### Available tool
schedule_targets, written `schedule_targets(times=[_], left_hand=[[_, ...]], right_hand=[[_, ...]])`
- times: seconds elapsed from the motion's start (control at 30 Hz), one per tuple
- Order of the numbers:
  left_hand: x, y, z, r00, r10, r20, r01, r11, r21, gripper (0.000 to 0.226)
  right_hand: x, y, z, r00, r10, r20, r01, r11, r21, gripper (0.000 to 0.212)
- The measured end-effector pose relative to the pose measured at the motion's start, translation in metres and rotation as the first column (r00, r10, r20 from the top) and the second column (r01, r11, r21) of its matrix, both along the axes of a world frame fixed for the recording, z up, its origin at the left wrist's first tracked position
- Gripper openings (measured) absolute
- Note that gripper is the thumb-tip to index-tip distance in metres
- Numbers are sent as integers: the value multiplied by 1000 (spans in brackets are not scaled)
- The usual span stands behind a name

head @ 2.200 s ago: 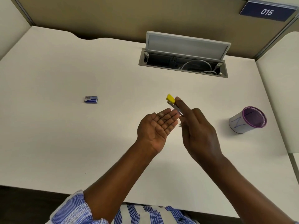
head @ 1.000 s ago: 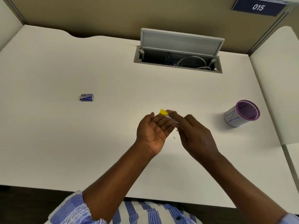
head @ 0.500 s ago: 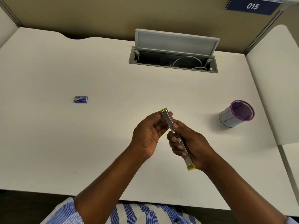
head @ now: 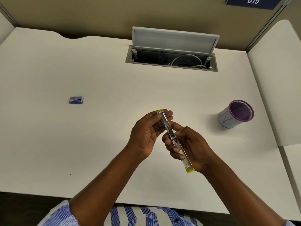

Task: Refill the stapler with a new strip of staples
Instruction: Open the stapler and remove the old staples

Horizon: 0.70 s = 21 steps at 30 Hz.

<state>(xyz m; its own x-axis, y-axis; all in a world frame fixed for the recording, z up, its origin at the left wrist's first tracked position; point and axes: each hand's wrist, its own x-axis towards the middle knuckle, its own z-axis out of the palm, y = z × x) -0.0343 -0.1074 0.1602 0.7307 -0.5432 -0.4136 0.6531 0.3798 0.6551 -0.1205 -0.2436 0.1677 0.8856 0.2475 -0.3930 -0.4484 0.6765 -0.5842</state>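
A slim yellow-and-metal stapler is swung fully open into one long strip, its metal channel facing up, held above the middle of the white desk. My left hand pinches its far end between thumb and fingers. My right hand cradles the near half, fingers wrapped around it. A small blue staple box lies alone on the desk far to the left, well away from both hands. I cannot tell whether staples sit in the channel.
A purple-rimmed mesh pen cup stands at the right. An open cable hatch with its lid raised is set into the desk at the back. A partition wall runs behind, and a side panel at the right.
The stapler went from being held upright by the right hand over the flat left palm to lying unfolded lengthwise, gripped by both hands. The hands came slightly nearer to me.
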Motion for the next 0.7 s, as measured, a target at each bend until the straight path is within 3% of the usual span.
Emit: schedule_targets(times=[0.13,0.33,0.53,0.7], left_hand=[[-1,-6,-1,1000,-6,3,6,1000,5,30],[-4,-15,2,997,-22,76,17,998,56,28],[-6,-22,2,996,-38,85,31,996,85,26],[-9,-22,-7,984,-66,164,35,982,186,27]], right_hand=[[-2,-4,0,1000,5,6,-4,988,-153,45],[-6,-13,0,1000,-2,11,3,993,-119,34],[-10,-15,-5,999,-26,-21,22,983,-181,27],[-7,-14,-10,970,-107,-219,67,981,-183,27]])
